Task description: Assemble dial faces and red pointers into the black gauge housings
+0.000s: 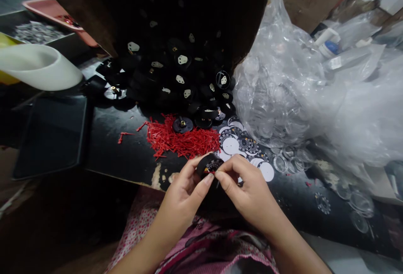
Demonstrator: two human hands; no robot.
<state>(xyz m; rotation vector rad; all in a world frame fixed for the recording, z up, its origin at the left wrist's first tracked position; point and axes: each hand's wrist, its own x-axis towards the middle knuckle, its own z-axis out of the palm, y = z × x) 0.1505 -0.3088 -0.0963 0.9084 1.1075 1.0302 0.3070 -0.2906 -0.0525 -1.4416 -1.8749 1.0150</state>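
Observation:
Near the bench's front edge, my left hand holds a round black gauge housing with a printed dial inside. My right hand meets it from the right, thumb and forefinger pinched over the dial face at a small red pointer. Just beyond the hands lies a heap of red pointers, with a black housing resting on it. Printed and white dial discs are spread to the right of the heap. Clear round covers lie further right.
A large dark box full of black housings opens toward me. Clear plastic bags of round covers bulge on the right. At left are a white tube-like container, a dark flat tray, and a pink basket.

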